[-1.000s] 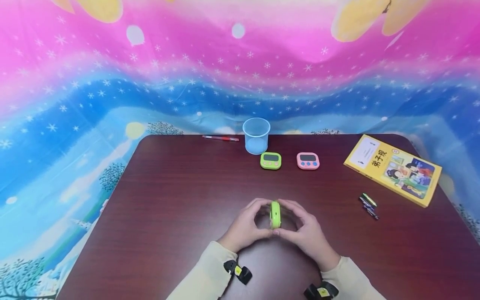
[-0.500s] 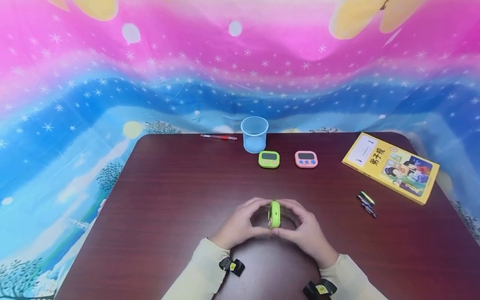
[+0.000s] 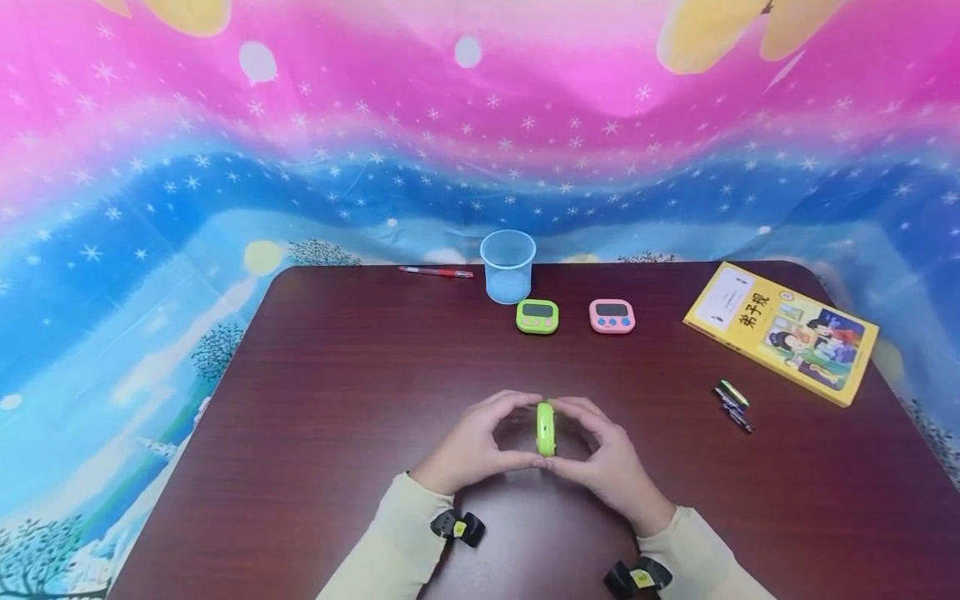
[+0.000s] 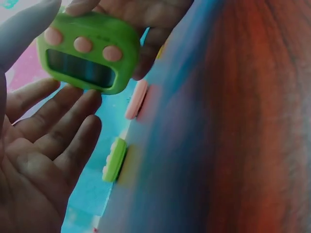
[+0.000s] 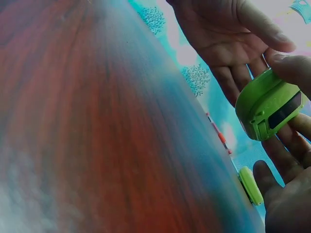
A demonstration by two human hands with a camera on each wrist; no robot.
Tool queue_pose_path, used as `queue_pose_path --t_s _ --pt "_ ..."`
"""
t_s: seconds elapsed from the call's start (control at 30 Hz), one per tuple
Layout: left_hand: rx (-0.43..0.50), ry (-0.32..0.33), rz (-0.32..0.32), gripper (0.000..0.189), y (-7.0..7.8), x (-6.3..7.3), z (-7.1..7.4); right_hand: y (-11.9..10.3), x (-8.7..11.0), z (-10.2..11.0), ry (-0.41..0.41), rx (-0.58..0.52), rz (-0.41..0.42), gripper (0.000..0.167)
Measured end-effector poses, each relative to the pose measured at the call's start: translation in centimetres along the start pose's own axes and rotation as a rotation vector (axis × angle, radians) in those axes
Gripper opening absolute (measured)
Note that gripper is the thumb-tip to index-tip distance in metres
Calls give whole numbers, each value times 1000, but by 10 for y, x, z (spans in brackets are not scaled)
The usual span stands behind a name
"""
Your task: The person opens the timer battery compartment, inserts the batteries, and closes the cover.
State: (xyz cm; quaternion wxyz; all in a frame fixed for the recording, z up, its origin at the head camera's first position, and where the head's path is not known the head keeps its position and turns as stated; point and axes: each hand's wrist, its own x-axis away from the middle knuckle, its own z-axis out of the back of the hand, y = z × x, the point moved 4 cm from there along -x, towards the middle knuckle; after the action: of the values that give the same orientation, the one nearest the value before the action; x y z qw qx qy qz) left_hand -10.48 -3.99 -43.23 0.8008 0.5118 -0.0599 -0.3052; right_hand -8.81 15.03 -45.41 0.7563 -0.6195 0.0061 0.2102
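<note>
While left hand [image 3: 467,446] and right hand [image 3: 621,467] pinch round-cornered green timer [image 3: 546,430], three pink buttons [image 4: 83,44], dark screen [image 4: 80,68]

Three timers [image 3: 546,430], one cup [image 3: 508,282], one book [image 3: 783,333]

Soft glare pales the tabletop [image 3: 525,533]; wrist views look dimmer.

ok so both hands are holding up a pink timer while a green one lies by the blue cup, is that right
Not quite: the held timer, gripped between the left hand and the right hand, is green, not pink, as the head view shows. A second green timer does lie by the blue cup.
</note>
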Motion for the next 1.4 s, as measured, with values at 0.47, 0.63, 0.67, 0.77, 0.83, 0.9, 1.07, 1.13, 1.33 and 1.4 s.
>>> queue_pose_path --t_s 0.47,0.63,0.67,0.77,0.83,0.9,1.07,1.13,1.33,1.4 --pt "5 49 -47 65 -4 -1 -2 -19 -1 -2 16 82 18 65" --pt "5 82 -79 64 -4 0 -1 -4 0 -3 -5 84 3 73" --pt "9 89 -87 64 -3 0 0 -1 0 -3 -12 77 -2 74" --pt "37 101 -101 64 2 0 2 3 0 -3 -39 42 -13 74" --pt "62 104 -105 63 5 0 4 5 1 -3 -50 16 -17 72" --pt "79 102 -103 63 6 -1 5 5 1 -3 -56 -2 -16 70" --pt "107 94 -80 64 5 -1 6 6 0 -2 -48 -10 -9 69" --pt "122 88 -66 65 3 0 6 6 -1 0 -44 -2 -12 68" --pt "135 63 -17 67 -1 1 8 6 -1 7 -32 26 -51 68" --pt "129 58 2 67 -3 1 9 5 -1 10 -27 29 -61 69"
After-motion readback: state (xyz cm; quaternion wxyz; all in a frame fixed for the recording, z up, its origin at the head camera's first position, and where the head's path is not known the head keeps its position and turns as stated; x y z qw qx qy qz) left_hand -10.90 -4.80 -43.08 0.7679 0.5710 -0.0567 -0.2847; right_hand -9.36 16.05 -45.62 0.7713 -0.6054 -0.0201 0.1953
